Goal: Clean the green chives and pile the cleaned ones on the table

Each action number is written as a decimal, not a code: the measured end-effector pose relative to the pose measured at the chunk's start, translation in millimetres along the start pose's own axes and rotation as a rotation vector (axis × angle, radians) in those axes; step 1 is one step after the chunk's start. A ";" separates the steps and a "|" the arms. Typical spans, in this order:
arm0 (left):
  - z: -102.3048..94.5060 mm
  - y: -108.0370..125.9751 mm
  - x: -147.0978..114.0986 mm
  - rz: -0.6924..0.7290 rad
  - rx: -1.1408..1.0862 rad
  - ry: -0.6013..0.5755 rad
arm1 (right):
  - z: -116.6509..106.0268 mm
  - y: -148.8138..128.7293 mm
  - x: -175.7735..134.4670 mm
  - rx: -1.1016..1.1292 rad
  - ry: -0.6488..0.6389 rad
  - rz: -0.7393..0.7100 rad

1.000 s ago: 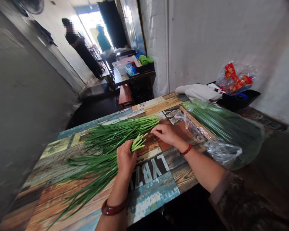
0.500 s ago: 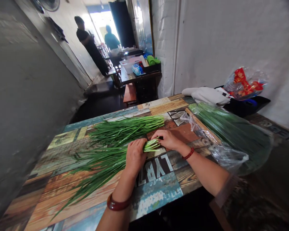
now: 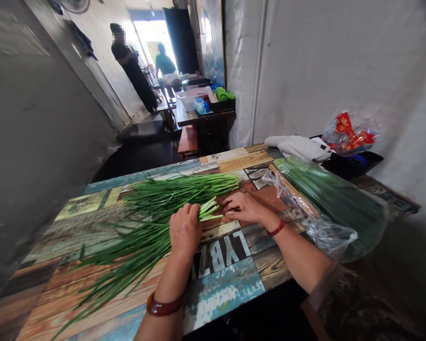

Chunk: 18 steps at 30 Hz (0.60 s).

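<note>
My left hand (image 3: pixel 185 227) is wrapped round a bunch of garlic chives (image 3: pixel 142 246) close to its pale stem ends. The stem ends (image 3: pixel 208 210) stick out to the right of the fist, and the long green leaves fan out over the table to the lower left. Just right of those ends is my right hand (image 3: pixel 243 207), fingers loosely bent and apart, with nothing seen in them. A second pile of chives (image 3: pixel 177 189) lies flat behind the held bunch, stems pointing right.
On the right of the patterned table (image 3: pixel 230 279) lies a clear plastic bag of chives (image 3: pixel 326 199) beside a wooden stick (image 3: pixel 298 192). Behind it are a pale cloth (image 3: pixel 298 146) and a red-and-clear package (image 3: pixel 351 135). Two people stand far back near another table (image 3: pixel 190 117).
My left hand has moved left with the bunch. My right hand's fingers have come away from the stem ends, leaving a small gap.
</note>
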State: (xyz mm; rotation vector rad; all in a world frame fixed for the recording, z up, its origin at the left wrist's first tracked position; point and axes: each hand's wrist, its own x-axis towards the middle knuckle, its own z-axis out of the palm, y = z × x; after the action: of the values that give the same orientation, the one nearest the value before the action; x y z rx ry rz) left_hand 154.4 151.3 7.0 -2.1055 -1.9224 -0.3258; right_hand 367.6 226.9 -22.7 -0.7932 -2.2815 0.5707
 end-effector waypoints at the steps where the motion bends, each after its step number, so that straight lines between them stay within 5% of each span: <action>1: 0.2 0.7 0.2 0.013 -0.022 -0.009 | -1.0 0.7 -0.4 0.010 -0.012 -0.033; 3: 2.3 3.3 0.1 0.065 -0.074 -0.046 | -2.5 3.2 0.0 0.014 0.048 -0.018; 9: 10.1 9.2 -3.1 0.101 -0.150 -0.159 | -4.7 27.7 3.3 -0.092 0.502 0.248; 18: 4.8 12.5 -4.2 0.119 -0.145 -0.221 | -1.3 35.4 -0.6 -0.273 0.385 0.299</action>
State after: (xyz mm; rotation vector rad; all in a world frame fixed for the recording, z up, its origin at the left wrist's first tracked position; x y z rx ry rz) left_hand 166.4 148.0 0.5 -2.4297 -1.9307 -0.2206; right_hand 382.5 252.3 -42.3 -1.2722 -1.9175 0.2077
